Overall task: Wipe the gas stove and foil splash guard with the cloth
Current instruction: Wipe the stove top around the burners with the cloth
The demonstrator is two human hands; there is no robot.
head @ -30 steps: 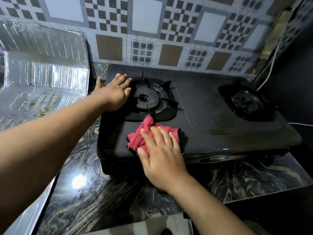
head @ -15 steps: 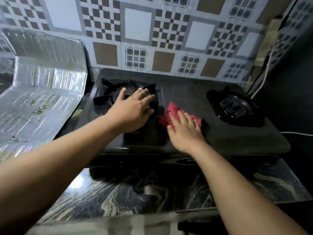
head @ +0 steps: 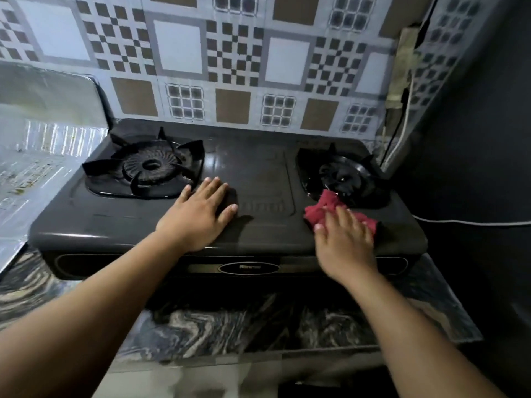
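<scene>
Leaning at the far left, the foil splash guard (head: 48, 156) stands just beside the gas stove (head: 258, 179), its silver panels creased and speckled with small stains. Next to it, on the left part of the black stove top, sits the left burner (head: 149, 166) with its ring of pan-support prongs. Just right of that burner the left hand (head: 201, 214) lies palm down on the flat middle panel of the stove, its fingers (head: 214, 188) stretched out straight and slightly spread, holding nothing and simply pressing on the surface. Further right, the right hand (head: 344, 239) rests on the red cloth (head: 324, 206), fingers extended and flat over the bunched fabric rather than curled around it, so the cloth is pinned against the stove top near the front right corner. The far edge of the cloth touches the rim of the right burner (head: 344, 175), whose dark tray glints in the light. Below the stove's front panel, which bears an oval badge, the bench (head: 215, 326) shows a dark marbled pattern of grey and cream swirls. Behind the stove the wall (head: 230, 53) is covered in checkered and square-patterned tiling in brown, grey and white. At the far right a white cable (head: 471, 222) runs across beside the stove, in front of a dark wall surface.
</scene>
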